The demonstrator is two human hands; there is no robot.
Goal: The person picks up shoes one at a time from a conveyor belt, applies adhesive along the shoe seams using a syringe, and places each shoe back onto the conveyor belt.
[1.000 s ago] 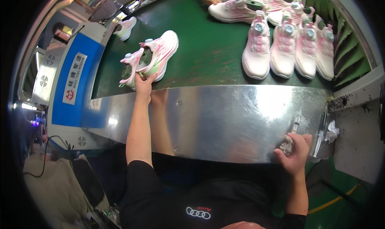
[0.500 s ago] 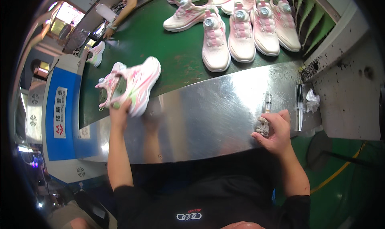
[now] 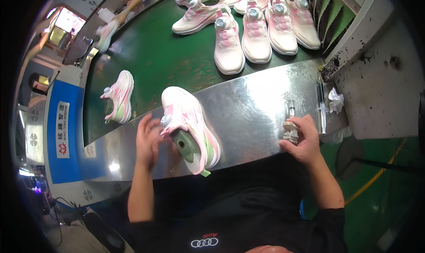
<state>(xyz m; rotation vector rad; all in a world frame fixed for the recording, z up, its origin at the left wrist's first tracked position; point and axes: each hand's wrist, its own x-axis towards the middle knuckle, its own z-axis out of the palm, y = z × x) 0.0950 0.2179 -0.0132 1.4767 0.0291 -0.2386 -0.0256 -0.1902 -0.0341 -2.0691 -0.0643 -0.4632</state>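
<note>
A white and pink sneaker [image 3: 197,120] with a dial closure and a green last inside lies on the steel ledge in front of me, toe pointing away. Just left of its dial, my left hand [image 3: 149,140] has its fingers apart and slightly blurred, holding nothing. My right hand [image 3: 305,140] pinches a crumpled grey-beige wad [image 3: 290,133] between thumb and fingers at the ledge's right; its exact kind is unclear. Beyond the wad, a small clear tube [image 3: 291,107] lies on the steel. A matching sneaker [image 3: 121,98] rests on the green belt to the left.
Several more sneakers [image 3: 254,36] stand on the green belt [image 3: 155,58] at the far side. A syringe [image 3: 322,113] and crumpled white tissue [image 3: 336,100] lie at the ledge's right end, beside a metal housing [image 3: 367,84]. Another person's arm [image 3: 133,5] reaches a blurred shoe [image 3: 105,36] at far left.
My left hand has brought one sneaker from the belt onto the steel ledge, turned it and let it go. The far person's shoe has been lifted. My right hand still holds the wad.
</note>
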